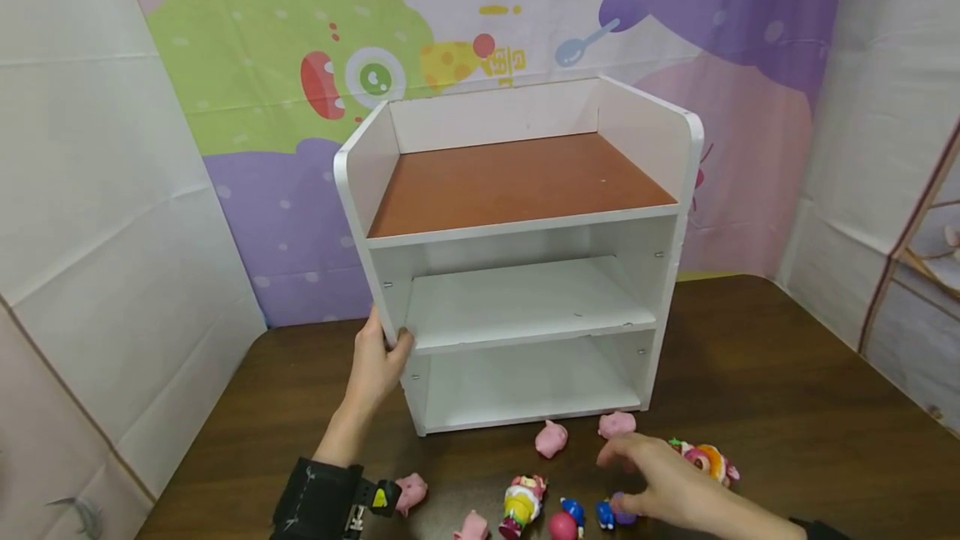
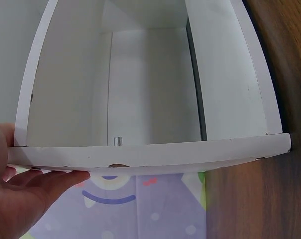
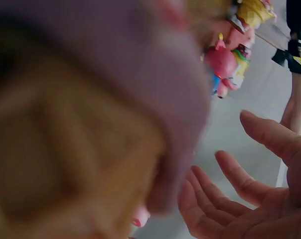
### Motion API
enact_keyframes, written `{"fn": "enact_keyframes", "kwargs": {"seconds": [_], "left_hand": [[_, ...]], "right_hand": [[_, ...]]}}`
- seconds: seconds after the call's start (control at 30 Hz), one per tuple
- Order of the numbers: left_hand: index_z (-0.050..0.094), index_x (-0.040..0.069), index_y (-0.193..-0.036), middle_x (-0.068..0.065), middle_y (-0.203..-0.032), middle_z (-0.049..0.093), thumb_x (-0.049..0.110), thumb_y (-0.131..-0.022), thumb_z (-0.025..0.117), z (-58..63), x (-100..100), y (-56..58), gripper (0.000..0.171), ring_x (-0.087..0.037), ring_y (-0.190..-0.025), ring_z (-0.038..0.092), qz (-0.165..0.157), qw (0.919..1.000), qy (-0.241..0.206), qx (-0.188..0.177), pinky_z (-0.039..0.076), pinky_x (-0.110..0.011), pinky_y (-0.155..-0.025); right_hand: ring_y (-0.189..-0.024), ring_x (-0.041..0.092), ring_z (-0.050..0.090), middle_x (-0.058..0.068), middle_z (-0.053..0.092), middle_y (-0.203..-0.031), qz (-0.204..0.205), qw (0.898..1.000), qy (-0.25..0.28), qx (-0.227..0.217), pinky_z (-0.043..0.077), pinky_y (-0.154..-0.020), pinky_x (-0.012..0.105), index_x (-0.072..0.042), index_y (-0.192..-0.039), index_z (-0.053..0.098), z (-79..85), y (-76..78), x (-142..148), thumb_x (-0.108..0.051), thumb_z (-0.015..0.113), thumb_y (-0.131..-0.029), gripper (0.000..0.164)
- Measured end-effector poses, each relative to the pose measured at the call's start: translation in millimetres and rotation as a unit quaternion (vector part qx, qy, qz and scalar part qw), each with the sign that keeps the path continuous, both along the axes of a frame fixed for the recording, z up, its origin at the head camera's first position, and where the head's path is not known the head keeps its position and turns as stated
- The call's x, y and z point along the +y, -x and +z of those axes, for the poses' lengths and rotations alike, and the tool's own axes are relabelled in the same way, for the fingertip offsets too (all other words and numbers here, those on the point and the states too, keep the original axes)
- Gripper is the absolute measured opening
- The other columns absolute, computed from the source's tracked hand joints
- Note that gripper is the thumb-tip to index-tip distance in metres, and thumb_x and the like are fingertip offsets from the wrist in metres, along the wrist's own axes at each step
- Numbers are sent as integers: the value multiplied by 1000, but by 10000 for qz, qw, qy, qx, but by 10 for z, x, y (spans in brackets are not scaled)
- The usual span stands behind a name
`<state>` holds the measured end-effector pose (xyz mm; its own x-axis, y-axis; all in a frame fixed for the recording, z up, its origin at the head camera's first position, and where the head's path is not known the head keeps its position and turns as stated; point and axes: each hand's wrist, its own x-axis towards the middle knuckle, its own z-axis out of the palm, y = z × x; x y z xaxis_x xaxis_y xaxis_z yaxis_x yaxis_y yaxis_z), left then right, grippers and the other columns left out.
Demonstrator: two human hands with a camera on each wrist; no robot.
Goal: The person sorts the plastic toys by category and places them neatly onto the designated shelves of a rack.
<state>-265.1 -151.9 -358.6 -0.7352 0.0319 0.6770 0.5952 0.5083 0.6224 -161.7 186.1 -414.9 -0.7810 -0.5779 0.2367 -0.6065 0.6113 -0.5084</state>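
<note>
My left hand (image 1: 375,365) grips the left side panel of a white shelf unit (image 1: 532,300), thumb at the front edge near the middle shelf. In the left wrist view, the fingers (image 2: 56,183) lie along the panel's outer face. My right hand (image 1: 671,482) is over the toys in front of the unit, thumb and fingers spread apart, holding nothing. Close to it are a blue figure with a purple ball (image 1: 621,513), a pink pig (image 1: 617,424) and an orange and pink figure (image 1: 708,463). A blurred purple and tan object (image 3: 105,119) fills the right wrist view's left side.
The unit's top is brown, with raised white sides. On the dark wooden table (image 1: 795,373) lie more pink pigs (image 1: 551,439), a figure in yellow (image 1: 522,505) and a blue figure with a pink ball (image 1: 564,525). A cartoon curtain (image 1: 270,215) hangs behind.
</note>
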Motion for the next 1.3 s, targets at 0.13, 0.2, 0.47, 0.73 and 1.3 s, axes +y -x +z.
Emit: {"fn": "enact_keyframes", "kwargs": {"seconds": [0.13,0.2,0.47,0.73,1.3], "left_hand": [[45,-9,-113,-28,-102,56,-10,-74,48,-1,1,6,39,-37,-90,55,-32,9999,3,-153,45,-51,-70],[45,-8,-112,-28,-102,56,-10,-74,48,4,8,0,39,-37,-91,55,-36,9998,-14,-199,45,-50,-71],[45,-9,-113,-27,-101,56,-9,-74,50,3,29,-10,39,-35,-89,55,-84,9996,-71,-252,46,-49,-69],[44,-8,-114,-27,-103,56,-10,-73,49,3,31,-6,41,-36,-91,54,-102,9996,-102,-248,45,-50,-71],[46,-8,-111,-27,-99,57,-10,-74,50,-10,8,-1,37,-36,-88,55,28,9996,-87,-274,45,-49,-69]], "right_hand": [[-76,13,53,-4,57,-88,-4,9979,-395,-508,43,-64,29,-13,-89,58,-11,-11,-31,-20,78,-62,34],[-75,10,50,-7,55,-86,17,9959,-621,-651,43,-63,28,-14,-87,58,-22,-18,-44,-21,79,-59,35],[-63,4,42,-10,48,-76,-130,9880,-1146,-1031,38,-54,23,-18,-80,58,-60,-29,-58,-19,80,-59,30],[-54,1,40,-15,42,-63,-50,9917,-1135,-605,35,-46,21,-20,-71,55,-76,-17,-71,-4,73,-60,26],[-69,26,51,8,56,-72,-612,9350,-2999,1792,43,-51,38,-12,-68,60,-41,6,-215,-3,75,-58,20]]}}
